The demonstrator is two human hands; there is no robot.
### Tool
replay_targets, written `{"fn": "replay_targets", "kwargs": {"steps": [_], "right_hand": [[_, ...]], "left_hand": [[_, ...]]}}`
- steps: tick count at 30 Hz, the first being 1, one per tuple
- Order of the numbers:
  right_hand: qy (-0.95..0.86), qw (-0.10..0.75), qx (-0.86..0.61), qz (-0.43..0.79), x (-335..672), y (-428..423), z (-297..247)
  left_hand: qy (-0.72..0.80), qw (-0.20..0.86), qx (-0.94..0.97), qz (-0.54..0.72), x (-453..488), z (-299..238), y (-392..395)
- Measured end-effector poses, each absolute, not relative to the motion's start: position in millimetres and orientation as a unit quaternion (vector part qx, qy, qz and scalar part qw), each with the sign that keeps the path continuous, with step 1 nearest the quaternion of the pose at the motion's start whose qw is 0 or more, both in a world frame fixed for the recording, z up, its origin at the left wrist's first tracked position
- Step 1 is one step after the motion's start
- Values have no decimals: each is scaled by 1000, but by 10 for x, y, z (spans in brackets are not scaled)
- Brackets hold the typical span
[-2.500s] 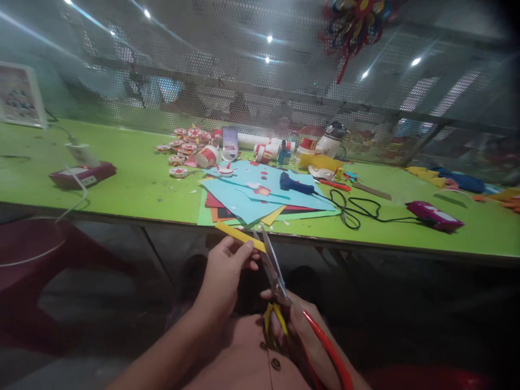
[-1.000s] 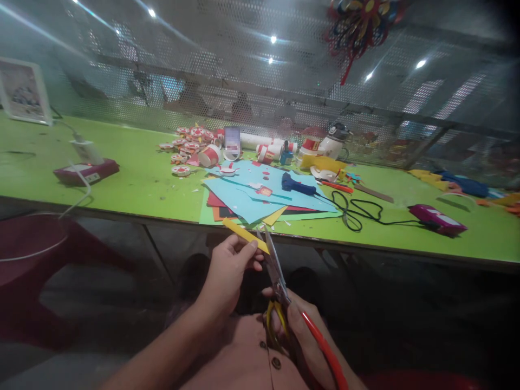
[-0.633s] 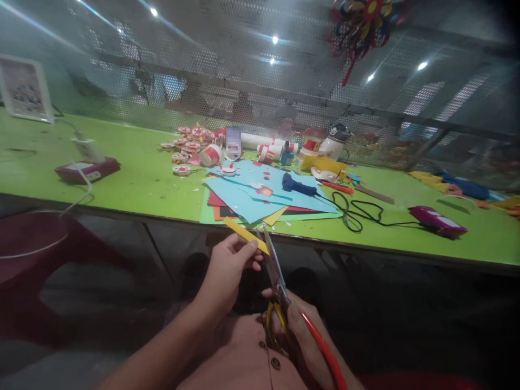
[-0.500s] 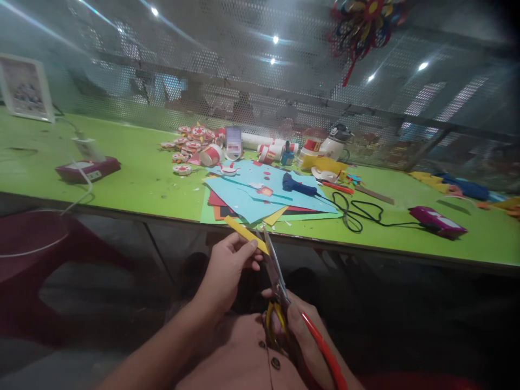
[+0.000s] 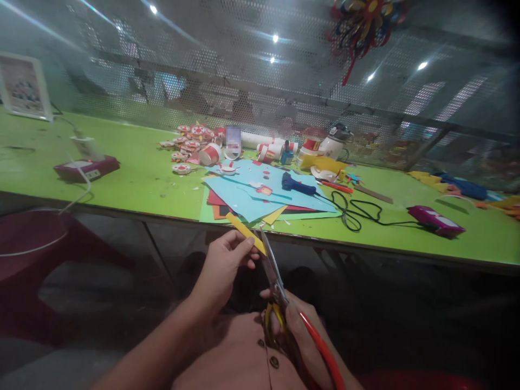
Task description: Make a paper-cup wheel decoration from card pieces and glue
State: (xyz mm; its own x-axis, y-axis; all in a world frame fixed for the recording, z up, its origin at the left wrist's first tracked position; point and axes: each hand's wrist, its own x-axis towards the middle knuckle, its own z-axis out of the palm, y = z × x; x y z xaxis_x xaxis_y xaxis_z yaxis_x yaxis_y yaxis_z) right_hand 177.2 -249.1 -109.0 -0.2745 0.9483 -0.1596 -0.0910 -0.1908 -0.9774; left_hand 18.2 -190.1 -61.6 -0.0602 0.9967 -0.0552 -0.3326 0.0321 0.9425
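Note:
My left hand (image 5: 221, 268) pinches a narrow yellow paper strip (image 5: 245, 232) between thumb and fingers, just below the near table edge. My right hand (image 5: 303, 338) grips scissors (image 5: 273, 273) with yellow and red handles. The metal blades point up and meet the strip's right end. Both hands hover over my lap, in front of the green table (image 5: 134, 179).
Blue, red and yellow paper sheets (image 5: 247, 197) lie stacked on the table. A blue glue gun (image 5: 296, 186) with a black cord (image 5: 357, 211), paper cups (image 5: 209, 154), a kettle (image 5: 335, 142) and two pink boxes (image 5: 435, 221) (image 5: 87, 169) stand around. A perforated screen (image 5: 260, 70) closes the far side.
The yellow strip looks a little shorter and has risen slightly with my left hand. The scissors stay at its right end.

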Motion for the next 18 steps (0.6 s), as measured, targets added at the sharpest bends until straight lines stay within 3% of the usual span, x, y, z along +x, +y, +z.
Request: {"fn": "replay_targets", "kwargs": {"steps": [18], "right_hand": [[-477, 399, -436, 650, 1751, -2510, -1073]], "left_hand": [[447, 566, 388, 574, 158, -626, -1890]]}}
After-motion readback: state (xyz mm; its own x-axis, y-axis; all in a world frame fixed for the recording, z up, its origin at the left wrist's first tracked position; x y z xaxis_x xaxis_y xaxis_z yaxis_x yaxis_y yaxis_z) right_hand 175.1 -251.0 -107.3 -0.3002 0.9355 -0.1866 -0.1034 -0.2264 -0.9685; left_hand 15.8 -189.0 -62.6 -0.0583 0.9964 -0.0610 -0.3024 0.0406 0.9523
